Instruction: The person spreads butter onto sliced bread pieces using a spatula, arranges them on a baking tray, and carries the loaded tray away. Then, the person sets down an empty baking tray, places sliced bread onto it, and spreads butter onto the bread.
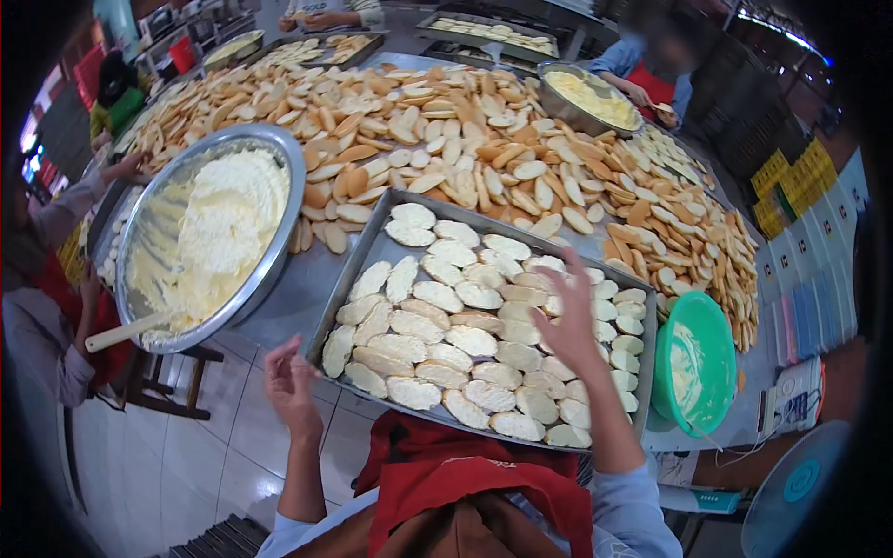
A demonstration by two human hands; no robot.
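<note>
A metal tray (327, 321) lies in front of me, filled with rows of oval bread slices (470, 340) coated with pale cream. My right hand (566, 312) is over the tray's right half, fingers spread and bent, holding nothing that shows. Off the tray's lower left corner, my left hand (291, 381) hangs with its fingers curled and apart, nothing visible in it. Left of the tray stands a large metal bowl (296, 177) of cream (233, 209), a spatula handle (126, 331) resting over its rim. A green bowl (726, 358) with cream residue sits to the right.
A big heap of bread slices (419, 116) spreads over the metal table (270, 312). Another cream bowl (591, 100) and more trays (488, 35) stand behind. Co-workers are at the left, back and upper right. A scale (798, 395) is at the right edge; yellow crates (791, 191) stand beyond.
</note>
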